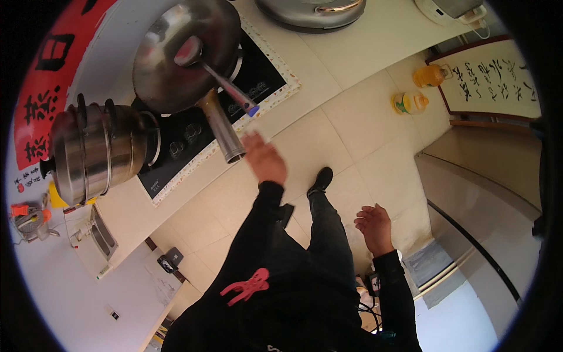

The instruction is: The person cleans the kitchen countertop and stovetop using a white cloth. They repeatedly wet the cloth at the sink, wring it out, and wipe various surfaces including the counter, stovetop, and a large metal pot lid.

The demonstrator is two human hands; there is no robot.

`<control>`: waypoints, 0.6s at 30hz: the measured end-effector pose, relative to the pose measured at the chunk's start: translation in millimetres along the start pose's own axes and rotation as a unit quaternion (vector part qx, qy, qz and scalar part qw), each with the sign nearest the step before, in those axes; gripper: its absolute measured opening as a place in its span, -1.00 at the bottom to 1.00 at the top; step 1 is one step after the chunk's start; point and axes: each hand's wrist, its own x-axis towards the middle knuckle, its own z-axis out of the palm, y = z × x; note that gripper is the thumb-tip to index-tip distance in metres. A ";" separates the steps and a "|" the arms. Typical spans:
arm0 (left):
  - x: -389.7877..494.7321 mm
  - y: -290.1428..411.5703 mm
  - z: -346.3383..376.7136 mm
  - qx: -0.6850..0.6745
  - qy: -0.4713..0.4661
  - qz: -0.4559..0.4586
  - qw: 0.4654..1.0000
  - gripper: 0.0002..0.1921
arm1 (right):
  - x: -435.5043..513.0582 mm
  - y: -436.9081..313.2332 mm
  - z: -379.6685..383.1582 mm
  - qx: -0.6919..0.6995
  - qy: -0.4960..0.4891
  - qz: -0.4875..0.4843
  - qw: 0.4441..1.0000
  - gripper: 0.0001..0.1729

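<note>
My left hand [265, 159], slightly blurred, reaches toward the counter with nothing in it. Its fingers are beside the hollow metal handle [221, 130] of a large wok [154, 66]; whether they touch it I cannot tell. The wok sits on a black glass cooktop [268, 70], and a metal ladle [224, 83] with a blue handle tip rests in it. Hanging over the floor on the right is my right hand [376, 226], empty, its fingers loosely bent and apart.
Left of the wok stands a tiered steel steamer pot [99, 152]. A lidded pan [312, 13] and a white appliance [440, 11] are farther along the counter. Two bottles of yellow liquid [429, 76] stand on the floor beside a framed calligraphy panel [488, 79]. A refrigerator [475, 211] is at right.
</note>
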 end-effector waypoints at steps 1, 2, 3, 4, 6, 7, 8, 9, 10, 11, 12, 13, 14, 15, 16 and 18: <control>12.9 37.9 12.1 0.069 -0.030 0.031 0.997 -0.42 | -0.4 -9.9 -9.8 -0.006 0.016 -0.009 1.000 -0.53; 26.2 74.1 22.8 0.046 -0.036 0.024 0.998 -0.41 | -2.4 -18.4 -19.8 0.005 0.007 -0.016 1.000 -0.54; 40.3 106.5 32.5 0.039 -0.035 0.026 0.998 -0.40 | -3.4 -27.2 -28.1 0.011 0.014 -0.020 1.000 -0.54; 52.8 135.8 40.7 0.017 -0.046 0.031 0.998 -0.40 | -4.1 -34.1 -35.5 0.015 0.017 -0.022 0.999 -0.54; 75.5 177.2 55.5 -0.029 -0.066 0.069 0.995 -0.42 | -6.6 -43.8 -48.5 0.027 0.023 -0.029 0.999 -0.55; 84.8 189.6 61.9 -0.058 -0.073 0.098 0.991 -0.43 | -6.7 -48.6 -53.6 0.028 0.024 -0.028 0.999 -0.55; 92.6 195.0 66.0 -0.029 -0.081 0.125 0.988 -0.43 | -6.0 -53.0 -57.3 0.029 0.025 -0.027 0.999 -0.54; 96.1 192.7 63.8 -0.037 -0.116 0.136 0.983 -0.43 | -6.4 -54.7 -60.4 0.032 0.037 -0.027 0.998 -0.54; 97.2 182.7 58.7 -0.046 -0.143 0.156 0.976 -0.43 | -4.9 -57.7 -61.6 0.032 0.042 -0.024 0.998 -0.54; 99.5 170.5 51.6 -0.062 -0.131 0.187 0.972 -0.43 | -3.0 -59.8 -62.0 0.040 0.028 -0.019 0.999 -0.54; 94.3 156.4 38.6 -0.051 -0.149 0.187 0.970 -0.43 | 1.3 -62.8 -60.9 0.046 0.021 -0.012 0.999 -0.54; 86.6 140.7 23.2 -0.027 -0.158 0.187 0.969 -0.42 | 4.4 -65.6 -59.7 0.052 0.026 -0.005 0.998 -0.54; 79.0 123.5 7.1 -0.022 -0.177 0.179 0.968 -0.40 | 6.6 -67.8 -58.4 0.054 0.006 -0.003 0.999 -0.55; 70.2 108.8 -8.6 0.016 -0.203 0.167 0.965 -0.39 | 9.8 -69.6 -55.9 0.055 -0.001 -0.002 0.998 -0.55; 62.2 102.5 -18.7 0.034 -0.177 0.162 0.970 -0.39 | 12.6 -70.8 -53.8 0.058 -0.009 -0.006 0.998 -0.55; 59.3 103.2 -18.6 0.054 -0.176 0.149 0.972 -0.40 | 16.1 -72.4 -50.2 0.056 -0.022 -0.014 0.998 -0.55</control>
